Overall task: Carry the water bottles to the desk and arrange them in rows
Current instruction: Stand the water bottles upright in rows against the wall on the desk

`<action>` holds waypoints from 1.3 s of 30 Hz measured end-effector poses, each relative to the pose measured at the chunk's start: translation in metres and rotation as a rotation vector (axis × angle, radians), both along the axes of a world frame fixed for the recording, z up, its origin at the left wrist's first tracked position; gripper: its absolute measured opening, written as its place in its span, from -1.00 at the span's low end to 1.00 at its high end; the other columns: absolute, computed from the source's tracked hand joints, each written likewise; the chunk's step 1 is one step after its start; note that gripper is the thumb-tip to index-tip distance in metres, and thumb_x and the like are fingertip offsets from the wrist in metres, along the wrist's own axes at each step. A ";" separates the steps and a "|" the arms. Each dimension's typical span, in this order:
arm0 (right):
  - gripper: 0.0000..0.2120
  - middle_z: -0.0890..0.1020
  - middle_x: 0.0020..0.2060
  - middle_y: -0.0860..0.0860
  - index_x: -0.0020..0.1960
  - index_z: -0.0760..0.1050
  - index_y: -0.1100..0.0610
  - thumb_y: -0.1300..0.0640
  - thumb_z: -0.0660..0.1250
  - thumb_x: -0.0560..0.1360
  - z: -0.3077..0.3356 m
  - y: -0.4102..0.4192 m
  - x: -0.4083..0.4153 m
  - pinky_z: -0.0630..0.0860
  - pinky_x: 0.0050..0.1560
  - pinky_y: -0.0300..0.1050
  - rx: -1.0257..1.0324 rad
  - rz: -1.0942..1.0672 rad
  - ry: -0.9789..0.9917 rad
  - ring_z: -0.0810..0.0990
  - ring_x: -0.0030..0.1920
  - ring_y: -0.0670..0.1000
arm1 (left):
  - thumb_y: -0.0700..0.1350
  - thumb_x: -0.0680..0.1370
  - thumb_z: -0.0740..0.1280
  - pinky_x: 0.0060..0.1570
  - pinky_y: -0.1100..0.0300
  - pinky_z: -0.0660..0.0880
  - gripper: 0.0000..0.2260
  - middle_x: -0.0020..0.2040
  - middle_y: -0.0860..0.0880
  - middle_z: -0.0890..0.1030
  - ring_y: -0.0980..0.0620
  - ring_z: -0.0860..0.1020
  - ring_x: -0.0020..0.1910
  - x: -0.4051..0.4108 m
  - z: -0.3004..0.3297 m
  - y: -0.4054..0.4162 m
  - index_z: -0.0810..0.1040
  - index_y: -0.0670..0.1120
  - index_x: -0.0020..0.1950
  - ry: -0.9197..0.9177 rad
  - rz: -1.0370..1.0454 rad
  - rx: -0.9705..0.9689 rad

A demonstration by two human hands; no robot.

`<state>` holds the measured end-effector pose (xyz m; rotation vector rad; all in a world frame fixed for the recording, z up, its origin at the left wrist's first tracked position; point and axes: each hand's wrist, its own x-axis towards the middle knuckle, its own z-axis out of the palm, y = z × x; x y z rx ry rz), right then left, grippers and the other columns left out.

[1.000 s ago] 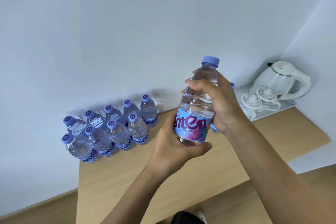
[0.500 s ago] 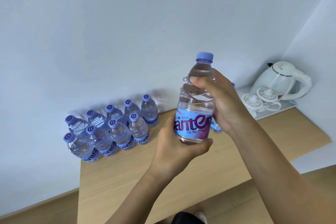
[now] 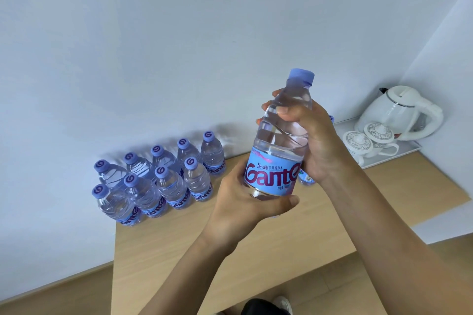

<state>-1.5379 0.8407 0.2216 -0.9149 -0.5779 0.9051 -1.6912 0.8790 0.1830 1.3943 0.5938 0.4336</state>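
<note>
Clear bottle [image 3: 280, 140] gripped upright by both hands.

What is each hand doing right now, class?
Left hand: grips the water bottle at its base.
Right hand: grips the same bottle's upper body.

Upright capped bottle [image 3: 280, 140] above desk [image 3: 230, 250]

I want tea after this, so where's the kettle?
The white kettle stands at the desk's far right corner on a white tray, behind two lidded cups.
</note>
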 end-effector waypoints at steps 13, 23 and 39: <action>-0.79 0.66 -0.16 0.00 -0.05 0.57 0.08 0.08 0.52 0.37 -0.002 0.010 -0.009 0.59 -0.12 -0.08 -0.156 -0.155 -0.203 0.68 -0.16 0.03 | -0.25 0.23 0.62 -0.32 0.27 0.56 -0.61 -0.21 -0.01 0.69 0.12 0.63 -0.30 0.002 -0.003 0.000 0.60 -0.06 -0.03 -0.011 0.123 0.075; -0.70 0.68 -0.09 0.07 -0.03 0.59 0.07 0.04 0.49 0.26 -0.006 0.024 -0.005 0.61 -0.04 -0.05 -0.157 -0.032 -0.281 0.67 -0.11 0.02 | -0.25 0.21 0.61 -0.31 0.21 0.53 -0.56 -0.18 -0.16 0.66 -0.05 0.60 -0.27 -0.003 -0.012 0.019 0.58 -0.19 0.03 -0.017 -0.006 -0.067; -0.79 0.68 -0.08 -0.06 0.06 0.55 0.06 0.02 0.42 0.46 -0.012 0.051 -0.015 0.61 0.06 -0.08 -0.201 0.164 -0.287 0.67 0.04 0.04 | -0.30 0.31 0.54 -0.34 0.25 0.51 -0.69 -0.21 -0.17 0.66 -0.04 0.61 -0.31 -0.023 -0.023 0.037 0.59 -0.26 0.02 -0.043 0.014 -0.142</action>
